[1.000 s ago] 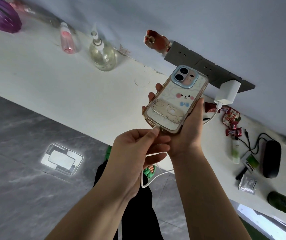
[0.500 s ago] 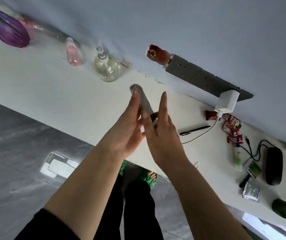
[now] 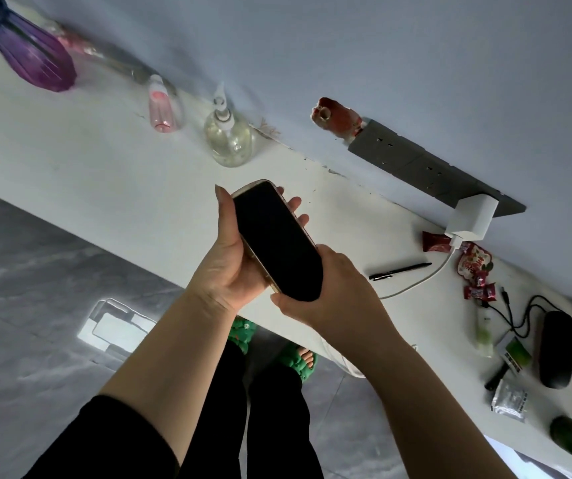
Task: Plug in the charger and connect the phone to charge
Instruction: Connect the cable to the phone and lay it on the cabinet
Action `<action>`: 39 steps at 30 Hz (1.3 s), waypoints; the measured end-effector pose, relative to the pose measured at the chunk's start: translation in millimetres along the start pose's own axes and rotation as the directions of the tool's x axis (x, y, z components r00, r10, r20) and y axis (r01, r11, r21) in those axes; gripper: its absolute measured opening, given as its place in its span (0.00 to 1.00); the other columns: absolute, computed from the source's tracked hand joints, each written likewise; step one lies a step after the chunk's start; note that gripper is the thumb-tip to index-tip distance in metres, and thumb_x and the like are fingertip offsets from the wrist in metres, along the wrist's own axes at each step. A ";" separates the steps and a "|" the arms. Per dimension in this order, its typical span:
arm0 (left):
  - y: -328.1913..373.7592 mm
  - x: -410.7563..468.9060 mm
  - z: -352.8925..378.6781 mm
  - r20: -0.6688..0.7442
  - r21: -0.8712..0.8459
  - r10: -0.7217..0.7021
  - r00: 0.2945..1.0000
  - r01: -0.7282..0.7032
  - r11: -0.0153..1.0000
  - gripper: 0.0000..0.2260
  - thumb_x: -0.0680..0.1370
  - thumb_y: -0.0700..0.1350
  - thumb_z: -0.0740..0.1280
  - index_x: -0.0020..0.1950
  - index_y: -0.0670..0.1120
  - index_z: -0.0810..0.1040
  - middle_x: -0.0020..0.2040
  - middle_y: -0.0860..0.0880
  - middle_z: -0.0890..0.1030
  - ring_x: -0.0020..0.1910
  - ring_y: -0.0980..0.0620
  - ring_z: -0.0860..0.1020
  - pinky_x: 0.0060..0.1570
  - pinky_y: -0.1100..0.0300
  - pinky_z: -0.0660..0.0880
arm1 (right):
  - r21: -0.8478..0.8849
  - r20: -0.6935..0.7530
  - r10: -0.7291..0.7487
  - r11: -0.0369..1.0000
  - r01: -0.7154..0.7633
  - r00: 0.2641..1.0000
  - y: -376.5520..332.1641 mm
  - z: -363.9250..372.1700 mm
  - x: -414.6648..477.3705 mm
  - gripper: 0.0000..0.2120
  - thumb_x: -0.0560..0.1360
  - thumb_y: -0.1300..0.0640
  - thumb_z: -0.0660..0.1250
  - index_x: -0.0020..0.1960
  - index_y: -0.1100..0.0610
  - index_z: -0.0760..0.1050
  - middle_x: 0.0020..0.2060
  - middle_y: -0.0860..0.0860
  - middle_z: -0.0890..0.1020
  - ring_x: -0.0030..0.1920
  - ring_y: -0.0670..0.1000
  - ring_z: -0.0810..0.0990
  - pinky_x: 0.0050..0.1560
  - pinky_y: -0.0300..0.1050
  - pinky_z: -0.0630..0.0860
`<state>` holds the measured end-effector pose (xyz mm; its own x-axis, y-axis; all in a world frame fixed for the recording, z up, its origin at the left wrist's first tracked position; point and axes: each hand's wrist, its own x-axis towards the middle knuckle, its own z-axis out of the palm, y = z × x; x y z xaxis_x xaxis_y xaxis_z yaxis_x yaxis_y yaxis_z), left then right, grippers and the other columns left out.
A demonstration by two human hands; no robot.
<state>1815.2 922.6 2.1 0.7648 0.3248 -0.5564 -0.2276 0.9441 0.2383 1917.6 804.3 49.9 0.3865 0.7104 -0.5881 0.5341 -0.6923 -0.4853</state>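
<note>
Head view: at frame centre your left hand (image 3: 229,267) grips the phone (image 3: 277,242), dark screen up, and your right hand (image 3: 333,295) clasps its lower end. At right, the white charger (image 3: 473,219) sits in the grey socket strip (image 3: 426,164), its cable (image 3: 419,280) trailing across the white counter (image 3: 104,174).

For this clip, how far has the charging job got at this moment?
Done: the white charger sits in the grey wall socket strip, its white cable trailing over the white counter toward the hands. In hand: the left hand holds the phone, screen up and dark, while the right hand closes over its bottom end. Left: the connection. The plug end is hidden, so I cannot tell whether it is in.
</note>
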 end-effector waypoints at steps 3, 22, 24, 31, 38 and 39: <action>15.4 1.6 -22.0 -0.056 0.104 -0.014 0.998 0.020 0.994 0.41 0.64 0.72 0.62 0.65 0.44 0.75 0.62 0.43 0.80 0.63 0.44 0.77 0.59 0.46 0.76 | -0.212 -0.107 -0.082 0.976 0.058 0.991 6.4 8.7 22.3 0.34 0.64 0.37 0.69 0.62 0.55 0.66 0.51 0.51 0.77 0.51 0.55 0.77 0.57 0.50 0.74; 36.2 66.0 -97.3 -0.668 0.454 0.158 0.727 0.230 0.861 0.24 0.79 0.61 0.54 0.67 0.47 0.71 0.60 0.49 0.76 0.54 0.49 0.78 0.53 0.57 0.76 | -0.460 -0.120 -0.033 0.888 -0.026 0.992 49.9 107.8 139.3 0.42 0.67 0.37 0.68 0.71 0.58 0.58 0.65 0.54 0.68 0.64 0.56 0.68 0.67 0.52 0.63; 34.4 69.1 -100.1 -0.686 0.457 0.165 0.709 0.243 0.855 0.21 0.79 0.59 0.54 0.65 0.48 0.72 0.53 0.51 0.78 0.50 0.51 0.79 0.52 0.58 0.76 | -0.469 -0.118 -0.026 0.882 -0.033 0.993 50.9 110.5 141.6 0.42 0.68 0.37 0.68 0.72 0.58 0.58 0.65 0.54 0.68 0.64 0.56 0.68 0.66 0.51 0.63; 32.5 77.3 -105.7 -0.698 0.487 0.208 0.686 0.241 0.840 0.18 0.80 0.58 0.54 0.61 0.49 0.74 0.43 0.57 0.74 0.51 0.50 0.78 0.52 0.57 0.77 | -0.479 -0.130 -0.017 0.876 -0.048 0.991 52.9 116.2 145.1 0.43 0.68 0.37 0.68 0.73 0.58 0.55 0.66 0.54 0.65 0.65 0.56 0.66 0.65 0.50 0.65; 38.9 68.2 -97.5 -0.713 0.609 0.231 0.662 0.421 0.672 0.28 0.78 0.64 0.49 0.69 0.49 0.71 0.61 0.49 0.75 0.58 0.44 0.76 0.60 0.46 0.74 | -0.405 -0.033 0.018 0.914 -0.030 0.999 48.2 99.2 139.4 0.46 0.70 0.36 0.65 0.76 0.56 0.48 0.72 0.53 0.59 0.72 0.55 0.60 0.69 0.52 0.61; 39.6 65.1 -93.9 -0.692 0.653 0.244 0.680 0.446 0.612 0.28 0.78 0.63 0.48 0.69 0.48 0.70 0.64 0.47 0.74 0.59 0.43 0.75 0.62 0.46 0.73 | -0.385 -0.019 0.012 0.923 -0.019 1.000 48.6 94.2 135.6 0.44 0.72 0.37 0.63 0.77 0.55 0.47 0.74 0.53 0.58 0.73 0.55 0.58 0.70 0.53 0.60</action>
<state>1799.4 986.3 -99.5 0.0471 0.4893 -0.8709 0.5951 0.6865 0.4179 1925.2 855.1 -114.4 0.4076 0.7041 -0.5815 0.7751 -0.6034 -0.1873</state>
